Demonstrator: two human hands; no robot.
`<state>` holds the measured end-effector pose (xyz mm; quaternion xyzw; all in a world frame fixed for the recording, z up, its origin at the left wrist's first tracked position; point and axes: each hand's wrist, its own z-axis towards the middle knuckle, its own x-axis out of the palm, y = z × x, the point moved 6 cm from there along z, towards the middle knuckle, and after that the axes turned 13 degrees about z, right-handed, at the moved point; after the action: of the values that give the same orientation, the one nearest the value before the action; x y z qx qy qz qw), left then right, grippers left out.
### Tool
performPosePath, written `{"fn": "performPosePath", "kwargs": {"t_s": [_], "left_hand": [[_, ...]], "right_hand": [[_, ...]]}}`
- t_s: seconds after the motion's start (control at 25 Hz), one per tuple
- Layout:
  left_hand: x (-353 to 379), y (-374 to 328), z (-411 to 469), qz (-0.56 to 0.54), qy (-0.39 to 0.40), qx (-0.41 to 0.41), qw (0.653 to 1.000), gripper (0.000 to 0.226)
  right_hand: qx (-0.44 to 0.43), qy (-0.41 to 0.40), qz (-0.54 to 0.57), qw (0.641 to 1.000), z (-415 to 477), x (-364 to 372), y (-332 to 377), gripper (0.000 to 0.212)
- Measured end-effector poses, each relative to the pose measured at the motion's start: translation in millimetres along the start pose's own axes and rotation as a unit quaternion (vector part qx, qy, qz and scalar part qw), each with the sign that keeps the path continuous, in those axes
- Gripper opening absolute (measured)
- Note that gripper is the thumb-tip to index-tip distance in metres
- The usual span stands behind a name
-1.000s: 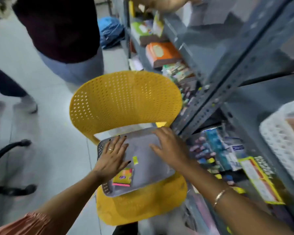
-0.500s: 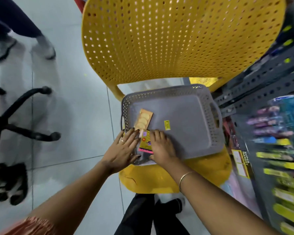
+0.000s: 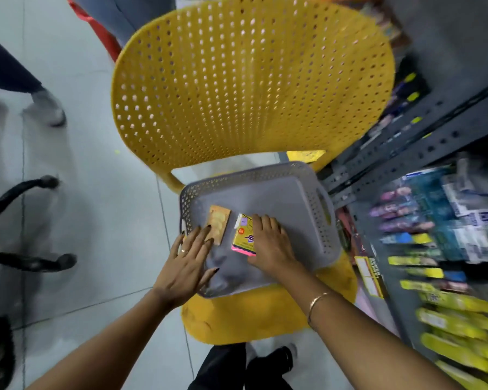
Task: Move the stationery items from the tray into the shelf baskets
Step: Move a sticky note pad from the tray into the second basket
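Two hands in grey tray (image 3: 307, 198) on yellow chair (image 3: 251, 80) — left hand (image 3: 186, 263) spread flat, fingertips on orange packet (image 3: 219, 220) at 9 o'clock; right hand (image 3: 271, 243) flat on yellow pad (image 3: 243, 235), centre.

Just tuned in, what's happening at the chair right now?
A person leans over a grey tray sitting on a yellow chair. The left hand lies flat with fingertips on an orange packet; the right hand rests on a yellow-and-pink packet. Both packets lie in the tray, neither lifted yet.
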<state>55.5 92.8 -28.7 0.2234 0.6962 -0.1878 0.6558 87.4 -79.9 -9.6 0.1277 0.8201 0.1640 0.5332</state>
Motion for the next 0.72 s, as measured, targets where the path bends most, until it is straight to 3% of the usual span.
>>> {"fn": "performPosePath", "kwargs": {"t_s": [0.16,0.4,0.72], "left_hand": [[-60.7,-1.7,38.6,-0.008,-0.067,0.048,0.997,0.064],[-196.1,-58.7,139.0,0.002,-0.132,0.132,0.982,0.074],[-379.3,-207.0,188.1,-0.072,-0.304,0.274,0.91,0.076]], "right_hand": [[0.015,-0.046,0.053,0.997,-34.3,-117.9,-4.9,0.081],[0.044,-0.157,0.027,0.986,-116.5,-299.5,-1.4,0.085],[0.132,-0.314,0.029,0.94,-292.8,-469.7,-48.2,0.079]]}}
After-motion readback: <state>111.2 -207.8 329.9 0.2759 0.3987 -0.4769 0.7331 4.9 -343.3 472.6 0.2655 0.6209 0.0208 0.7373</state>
